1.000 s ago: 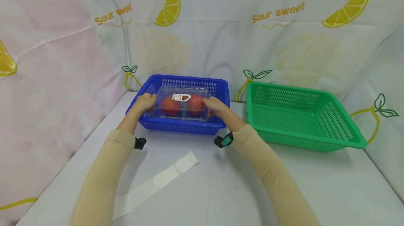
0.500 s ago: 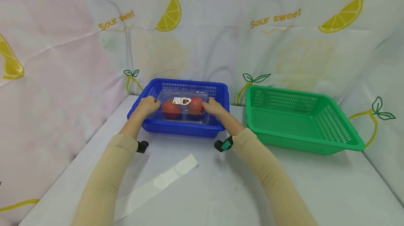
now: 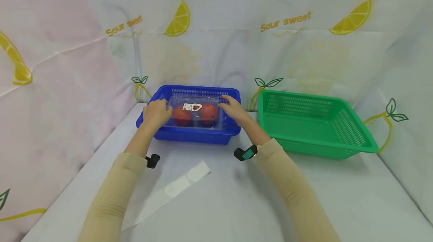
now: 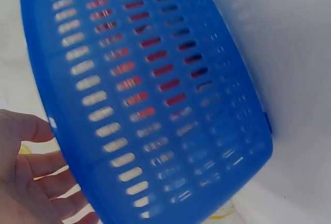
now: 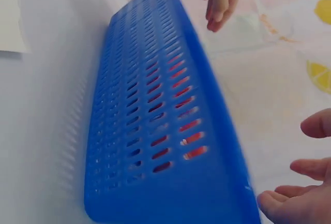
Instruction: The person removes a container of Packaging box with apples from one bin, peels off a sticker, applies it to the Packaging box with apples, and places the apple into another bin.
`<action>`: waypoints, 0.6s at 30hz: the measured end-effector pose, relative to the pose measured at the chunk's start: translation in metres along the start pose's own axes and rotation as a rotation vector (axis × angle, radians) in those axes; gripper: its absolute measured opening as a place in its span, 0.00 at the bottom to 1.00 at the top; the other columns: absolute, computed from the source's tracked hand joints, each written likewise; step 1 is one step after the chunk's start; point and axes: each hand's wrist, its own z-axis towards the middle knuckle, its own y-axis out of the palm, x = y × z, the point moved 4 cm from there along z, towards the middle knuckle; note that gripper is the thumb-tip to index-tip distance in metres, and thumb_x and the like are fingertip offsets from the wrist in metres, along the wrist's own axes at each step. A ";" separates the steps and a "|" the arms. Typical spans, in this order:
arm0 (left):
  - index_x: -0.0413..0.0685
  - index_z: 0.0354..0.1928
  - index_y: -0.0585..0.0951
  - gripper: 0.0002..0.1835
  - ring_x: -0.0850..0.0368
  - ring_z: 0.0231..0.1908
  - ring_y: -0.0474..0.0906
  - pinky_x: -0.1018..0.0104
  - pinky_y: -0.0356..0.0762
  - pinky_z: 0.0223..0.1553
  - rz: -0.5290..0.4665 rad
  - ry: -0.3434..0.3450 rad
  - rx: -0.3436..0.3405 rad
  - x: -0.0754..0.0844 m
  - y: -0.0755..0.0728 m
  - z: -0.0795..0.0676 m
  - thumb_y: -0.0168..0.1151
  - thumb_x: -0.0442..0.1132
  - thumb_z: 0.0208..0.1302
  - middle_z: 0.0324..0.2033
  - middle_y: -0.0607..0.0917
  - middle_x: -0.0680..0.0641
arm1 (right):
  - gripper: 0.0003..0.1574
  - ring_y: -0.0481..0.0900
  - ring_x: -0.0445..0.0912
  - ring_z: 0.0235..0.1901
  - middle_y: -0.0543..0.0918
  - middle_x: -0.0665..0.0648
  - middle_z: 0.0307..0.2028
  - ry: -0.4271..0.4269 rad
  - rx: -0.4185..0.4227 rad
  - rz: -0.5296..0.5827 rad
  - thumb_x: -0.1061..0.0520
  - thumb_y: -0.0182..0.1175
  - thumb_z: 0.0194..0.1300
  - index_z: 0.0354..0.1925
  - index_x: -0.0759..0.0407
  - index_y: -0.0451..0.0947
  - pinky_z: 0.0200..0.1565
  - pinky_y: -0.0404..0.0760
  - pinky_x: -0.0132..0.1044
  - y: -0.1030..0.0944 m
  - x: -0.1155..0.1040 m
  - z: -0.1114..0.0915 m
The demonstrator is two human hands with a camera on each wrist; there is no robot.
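Note:
A clear plastic box (image 3: 173,120) sits inside the blue basket (image 3: 193,135). Two red tomatoes (image 3: 207,113) show through its lid, which bears a white label (image 3: 191,107). My left hand (image 3: 156,113) is over the basket's left side, beside the box, with loosely bent fingers. Just above the basket's right side, my right hand (image 3: 235,111) spreads its fingers and holds nothing. Both wrist views show the hands by the basket's rim, with the fingers apart and nothing gripped. The basket wall hides most of the box there.
A green basket (image 3: 314,145) stands on the white table (image 3: 216,208) to the right of the blue one. A white strip with round stickers (image 3: 169,191) lies on the table in front. A fabric backdrop with lemon prints (image 3: 216,46) rises behind and on the sides.
Both hands gripped the box's ends earlier; now they have let go and drawn slightly up and away. The box rests in the blue basket. The head view has shifted slightly.

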 end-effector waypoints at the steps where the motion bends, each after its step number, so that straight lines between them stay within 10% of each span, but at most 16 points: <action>1: 0.33 0.50 0.76 0.20 0.33 0.51 0.69 0.38 0.61 0.48 0.002 0.011 0.023 0.003 -0.001 -0.001 0.45 0.41 0.64 0.50 0.76 0.33 | 0.34 0.57 0.52 0.64 0.58 0.59 0.67 -0.011 0.007 0.000 0.53 0.48 0.67 0.68 0.59 0.54 0.61 0.58 0.47 -0.003 -0.001 -0.002; 8: 0.35 0.48 0.77 0.19 0.36 0.54 0.67 0.38 0.59 0.51 0.000 0.052 0.106 0.021 -0.006 -0.010 0.48 0.42 0.63 0.49 0.78 0.36 | 0.33 0.58 0.52 0.64 0.59 0.61 0.66 -0.071 0.058 -0.092 0.55 0.47 0.68 0.68 0.58 0.53 0.59 0.64 0.47 -0.023 -0.003 -0.019; 18: 0.36 0.55 0.72 0.23 0.40 0.59 0.62 0.39 0.55 0.56 -0.052 0.131 0.051 0.047 0.004 -0.035 0.45 0.46 0.67 0.56 0.72 0.36 | 0.32 0.61 0.55 0.61 0.63 0.63 0.63 -0.245 0.171 -0.382 0.57 0.48 0.66 0.66 0.63 0.56 0.58 0.64 0.50 -0.042 -0.001 -0.048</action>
